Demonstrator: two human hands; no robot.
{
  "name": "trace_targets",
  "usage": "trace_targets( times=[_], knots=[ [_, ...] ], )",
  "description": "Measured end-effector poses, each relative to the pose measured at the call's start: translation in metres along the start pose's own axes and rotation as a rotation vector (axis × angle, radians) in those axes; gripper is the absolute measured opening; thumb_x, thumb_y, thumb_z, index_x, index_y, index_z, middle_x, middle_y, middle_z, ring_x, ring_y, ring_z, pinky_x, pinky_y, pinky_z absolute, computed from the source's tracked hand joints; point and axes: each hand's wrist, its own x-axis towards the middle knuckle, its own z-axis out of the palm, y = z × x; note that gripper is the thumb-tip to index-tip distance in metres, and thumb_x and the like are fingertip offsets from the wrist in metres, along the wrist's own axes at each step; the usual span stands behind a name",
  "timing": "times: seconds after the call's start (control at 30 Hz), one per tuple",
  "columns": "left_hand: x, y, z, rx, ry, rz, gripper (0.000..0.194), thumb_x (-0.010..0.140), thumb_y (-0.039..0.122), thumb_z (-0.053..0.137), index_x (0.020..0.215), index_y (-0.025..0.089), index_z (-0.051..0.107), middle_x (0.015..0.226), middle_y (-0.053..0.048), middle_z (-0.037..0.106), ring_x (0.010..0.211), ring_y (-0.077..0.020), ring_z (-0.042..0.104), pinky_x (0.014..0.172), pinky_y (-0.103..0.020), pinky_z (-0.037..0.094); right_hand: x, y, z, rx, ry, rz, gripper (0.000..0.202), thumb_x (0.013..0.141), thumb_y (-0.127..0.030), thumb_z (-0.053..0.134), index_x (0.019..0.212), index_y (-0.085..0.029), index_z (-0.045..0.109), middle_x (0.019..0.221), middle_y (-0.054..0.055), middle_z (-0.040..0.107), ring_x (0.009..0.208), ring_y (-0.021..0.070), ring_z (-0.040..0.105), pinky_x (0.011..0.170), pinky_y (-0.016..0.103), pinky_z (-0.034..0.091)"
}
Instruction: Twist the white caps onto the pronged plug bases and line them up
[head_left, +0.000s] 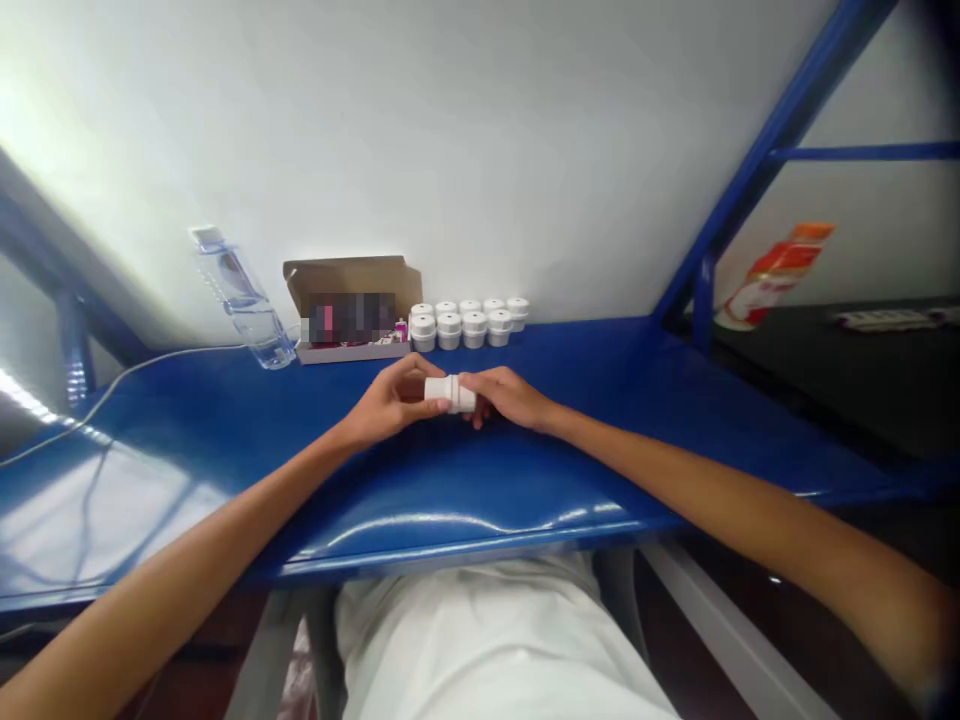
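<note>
A small white plastic jar [450, 393], with a ridge around its middle, lies sideways between my two hands just above the blue table. My left hand [392, 400] grips its left end between thumb and fingers. On its right end, my right hand [510, 397] has its fingers closed, with some fingertips underneath. Beyond my hands, several similar white jars [473, 328] stand upright in two rows against the wall. Left of these jars is an open cardboard box [356, 352], its lid raised and small items inside; part of it is blurred out.
A clear water bottle [251, 310] stands by the box's left side, with a white cable [150, 360] running along the blue table [600, 400]. Blue metal posts [750, 160] rise at both sides. A bottle with an orange cap [780, 275] stands on a dark surface at right.
</note>
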Motion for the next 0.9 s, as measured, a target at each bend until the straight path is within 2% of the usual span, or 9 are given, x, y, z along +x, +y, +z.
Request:
trace_targets(
  times=[0.07,0.13,0.2,0.27,0.43,0.57,0.7,0.8,0.9],
  knots=[
    [0.001,0.002,0.002,0.040,0.040,-0.084,0.045,0.080,0.052,0.078,0.098,0.016,0.058,0.082,-0.008,0.075,0.076,-0.0212,0.072,0.069,-0.031,0.054,-0.003,0.000,0.001,-0.018,0.040,-0.086,0.043,0.091,-0.056,0.061,0.111,-0.018,0.061,0.099,0.005,0.070,0.069,0.0153,0.066,0.061,0.028,0.049],
    [0.001,0.002,0.004,0.111,0.097,-0.167,0.046,0.084,0.059,0.070,0.093,0.015,0.059,0.070,-0.007,0.073,0.064,-0.0203,0.070,0.058,-0.028,0.051,-0.006,0.000,0.003,-0.054,0.043,-0.163,0.053,0.082,-0.047,0.076,0.122,-0.024,0.051,0.120,0.005,0.064,0.081,0.0159,0.067,0.067,0.029,0.051],
    [0.002,0.000,0.003,0.188,0.136,-0.208,0.048,0.085,0.063,0.067,0.087,0.016,0.058,0.062,-0.006,0.071,0.056,-0.0195,0.068,0.051,-0.026,0.047,-0.008,0.001,0.005,-0.079,-0.003,-0.180,0.057,0.076,-0.041,0.082,0.119,-0.025,0.048,0.119,0.005,0.063,0.086,0.0172,0.067,0.071,0.030,0.051],
    [0.003,-0.003,0.002,0.224,0.148,-0.191,0.048,0.084,0.064,0.067,0.087,0.016,0.058,0.063,-0.005,0.071,0.056,-0.0192,0.068,0.050,-0.025,0.047,-0.006,0.003,0.005,-0.042,-0.035,-0.133,0.050,0.079,-0.042,0.080,0.113,-0.024,0.049,0.105,0.003,0.068,0.082,0.0175,0.067,0.070,0.030,0.050],
    [0.001,-0.006,-0.002,0.235,0.057,0.095,0.046,0.077,0.049,0.080,0.102,0.017,0.058,0.091,-0.006,0.076,0.084,-0.0209,0.073,0.079,-0.032,0.057,0.004,0.006,0.000,0.121,-0.022,0.006,0.040,0.092,-0.058,0.059,0.095,-0.018,0.056,0.063,-0.001,0.063,0.051,0.0126,0.053,0.051,0.025,0.038],
    [-0.003,-0.009,-0.002,0.619,0.117,0.301,0.039,0.083,0.044,0.076,0.108,0.019,0.063,0.099,-0.005,0.074,0.090,-0.0204,0.071,0.088,-0.034,0.056,0.007,0.005,-0.003,0.263,-0.017,0.057,0.045,0.091,-0.062,0.059,0.087,-0.017,0.058,0.065,0.001,0.063,0.050,0.0120,0.054,0.047,0.025,0.035],
    [-0.003,-0.019,-0.003,0.913,0.150,0.510,0.031,0.093,0.035,0.065,0.120,0.020,0.063,0.125,-0.010,0.070,0.112,-0.0224,0.068,0.099,-0.034,0.053,0.009,0.002,-0.002,0.343,0.035,0.083,0.042,0.085,-0.059,0.068,0.084,-0.018,0.060,0.062,-0.001,0.057,0.050,0.0112,0.048,0.045,0.025,0.035],
    [-0.002,-0.023,-0.005,1.061,0.125,0.598,0.029,0.099,0.027,0.055,0.126,0.022,0.063,0.131,-0.011,0.068,0.116,-0.0226,0.066,0.100,-0.035,0.052,0.014,0.005,-0.008,0.287,0.145,0.110,0.041,0.084,-0.059,0.065,0.079,-0.018,0.062,0.059,-0.003,0.051,0.049,0.0109,0.041,0.043,0.025,0.030],
    [-0.001,-0.019,-0.006,1.096,0.061,0.553,0.028,0.099,0.027,0.054,0.124,0.023,0.064,0.128,-0.010,0.068,0.116,-0.0230,0.065,0.102,-0.037,0.052,0.020,0.014,-0.031,-0.052,0.344,0.063,0.036,0.082,-0.053,0.064,0.075,-0.018,0.068,0.060,-0.001,0.056,0.055,0.0131,0.047,0.049,0.026,0.033]
  ],
)
